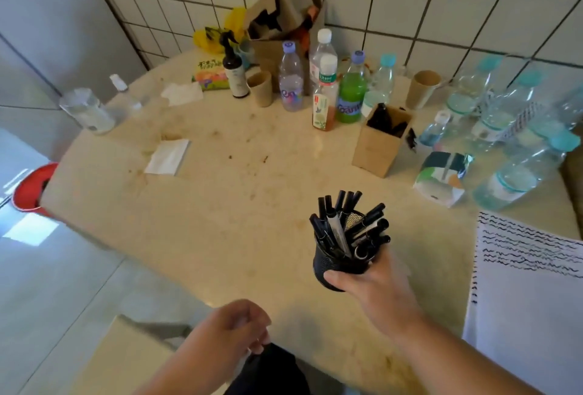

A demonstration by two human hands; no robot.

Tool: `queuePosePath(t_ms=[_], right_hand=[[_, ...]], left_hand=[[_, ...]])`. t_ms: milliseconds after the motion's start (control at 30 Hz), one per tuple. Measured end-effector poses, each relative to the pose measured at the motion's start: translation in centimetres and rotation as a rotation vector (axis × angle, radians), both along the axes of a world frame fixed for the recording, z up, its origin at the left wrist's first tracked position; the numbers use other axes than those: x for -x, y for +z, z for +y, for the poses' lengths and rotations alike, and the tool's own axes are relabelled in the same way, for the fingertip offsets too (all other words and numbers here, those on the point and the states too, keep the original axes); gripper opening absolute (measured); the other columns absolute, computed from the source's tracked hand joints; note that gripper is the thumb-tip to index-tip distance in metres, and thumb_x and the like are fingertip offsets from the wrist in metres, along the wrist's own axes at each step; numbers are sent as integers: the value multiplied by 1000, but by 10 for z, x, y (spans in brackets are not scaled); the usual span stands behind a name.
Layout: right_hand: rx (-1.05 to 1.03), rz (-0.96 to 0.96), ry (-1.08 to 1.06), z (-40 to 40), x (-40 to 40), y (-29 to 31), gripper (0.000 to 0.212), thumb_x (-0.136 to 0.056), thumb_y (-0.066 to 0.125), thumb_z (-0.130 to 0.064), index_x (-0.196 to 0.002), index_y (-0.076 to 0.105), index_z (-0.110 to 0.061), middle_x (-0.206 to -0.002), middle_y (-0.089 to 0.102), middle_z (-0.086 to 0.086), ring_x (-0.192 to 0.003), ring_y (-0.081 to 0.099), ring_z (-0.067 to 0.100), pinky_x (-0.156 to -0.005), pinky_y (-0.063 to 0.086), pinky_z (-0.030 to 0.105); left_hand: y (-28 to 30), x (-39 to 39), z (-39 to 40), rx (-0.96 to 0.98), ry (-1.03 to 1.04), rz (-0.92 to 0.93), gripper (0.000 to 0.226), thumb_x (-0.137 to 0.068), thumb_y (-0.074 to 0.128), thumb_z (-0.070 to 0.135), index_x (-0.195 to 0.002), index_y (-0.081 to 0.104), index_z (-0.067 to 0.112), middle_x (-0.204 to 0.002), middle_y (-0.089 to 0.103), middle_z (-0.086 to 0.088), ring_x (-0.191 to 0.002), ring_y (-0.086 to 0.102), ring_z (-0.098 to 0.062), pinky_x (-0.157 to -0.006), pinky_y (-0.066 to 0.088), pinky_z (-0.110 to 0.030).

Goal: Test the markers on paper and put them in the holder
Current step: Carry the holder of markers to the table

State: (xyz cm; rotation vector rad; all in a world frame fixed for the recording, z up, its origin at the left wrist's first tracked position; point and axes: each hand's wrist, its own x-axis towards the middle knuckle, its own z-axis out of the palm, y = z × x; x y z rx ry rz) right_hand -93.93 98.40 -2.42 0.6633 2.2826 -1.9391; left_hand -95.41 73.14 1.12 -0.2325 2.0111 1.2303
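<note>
My right hand (375, 287) grips a black mesh holder (339, 263) from below and lifts it above the beige round table (220, 205). Several black markers (347, 224) stand packed in the holder, caps fanned outward. A white notepad (523, 284) lies at the right edge, its upper part filled with rows of black wavy test lines. My left hand (233, 328) hovers at the table's near edge with loosely curled fingers and holds nothing.
Plastic bottles (350, 91) and paper cups crowd the back of the table by the tiled wall. A brown cardboard box (380, 142) stands right of centre, a snack packet (441, 177) beside it. Tissues (168, 156) and a glass (88, 110) lie left.
</note>
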Motion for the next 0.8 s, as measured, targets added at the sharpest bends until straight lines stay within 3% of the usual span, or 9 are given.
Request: queuePosePath(t_ms=[100,267,400,500,567,667,800], right_hand=[[-8,-9,-16,-9,34,-10,59,-66,87,-8,-118,62,-20,-103,77,-10,-96,72,5,-79,52,21],[27,-73,-73,-27,92,-29,64,-60,84,-14,-117,58,-28,-105,77,-16,-100,72,5,-78,54,22],[-4,-119,-113,-41,143,-40,70,-59,82,-12,-123,55,-22,-106,74,-25,-99,70,-3,-79,49,12],[-76,-157,-86,-46,182,-41,68,-61,84,-9,-120,55,-26,-108,76,-12,-99,71,4,-80,52,19],[-151,-187,-41,-50,209,-39,70,-57,86,-9,-117,56,-28,-112,74,-3,-99,70,6,-83,55,23],[-305,-216,42,-56,248,-37,92,-44,83,-29,-131,54,-32,-128,64,-1,-115,64,12,-99,53,35],[-661,-304,254,-66,282,-33,91,-55,81,-29,-141,50,-29,-131,57,-1,-123,49,24,-104,45,36]], left_hand=[[-5,43,-4,38,-116,10,16,-72,67,36,-75,71,21,-75,76,-4,-65,67,-14,-71,51,-32],[-24,125,-17,134,-387,18,14,-89,59,22,-78,68,24,-79,75,6,-64,64,-3,-71,52,-25],[-40,183,-28,67,-394,-7,14,-86,58,22,-80,69,29,-81,75,0,-67,65,-9,-73,52,-32],[-47,209,-35,52,-375,-21,19,-90,59,18,-78,68,29,-77,75,0,-61,59,-8,-62,48,-28],[-50,222,-39,44,-378,-18,16,-91,59,20,-79,68,27,-79,75,2,-64,63,-12,-67,52,-30],[-50,236,-46,18,-370,-31,12,-91,59,18,-83,68,19,-83,76,4,-73,68,-11,-79,54,-28],[-54,249,-62,-40,-341,-65,9,-91,61,14,-86,68,14,-83,76,-2,-68,66,-6,-74,51,-23]])
